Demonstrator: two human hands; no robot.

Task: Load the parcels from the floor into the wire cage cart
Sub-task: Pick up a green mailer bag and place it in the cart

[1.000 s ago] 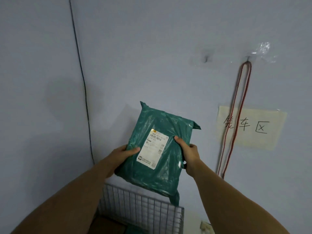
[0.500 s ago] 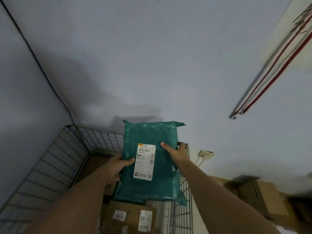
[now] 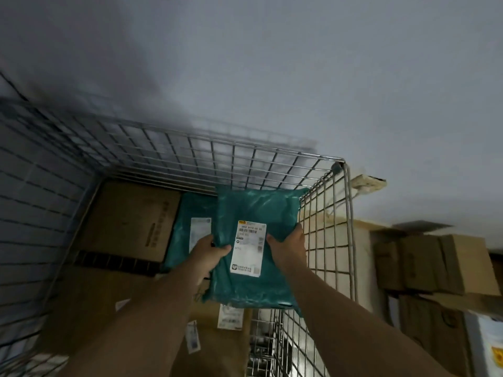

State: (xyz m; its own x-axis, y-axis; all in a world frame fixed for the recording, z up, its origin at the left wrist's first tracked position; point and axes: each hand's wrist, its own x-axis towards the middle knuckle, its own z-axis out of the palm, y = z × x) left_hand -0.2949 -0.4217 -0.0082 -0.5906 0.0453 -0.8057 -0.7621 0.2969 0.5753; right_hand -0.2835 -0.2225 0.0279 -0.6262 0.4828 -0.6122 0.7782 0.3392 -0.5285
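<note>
grey wall stands behind the wire cage cart (image 3: pixel 321 159). my left hand (image 3: pixel 208 253) and right hand (image 3: pixel 288 247) pinch the green parcel (image 3: pixel 258 246) by its sides, low inside the cart. under it sit a brown box (image 3: pixel 130 219) and another green bag (image 3: pixel 187 227). more boxes (image 3: pixel 435 262) wait outside, so loading isn't finished.

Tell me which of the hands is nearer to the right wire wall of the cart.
Right. The right hand grips the green parcel right beside the right wire wall; the left hand holds the parcel's opposite edge, farther off.
</note>
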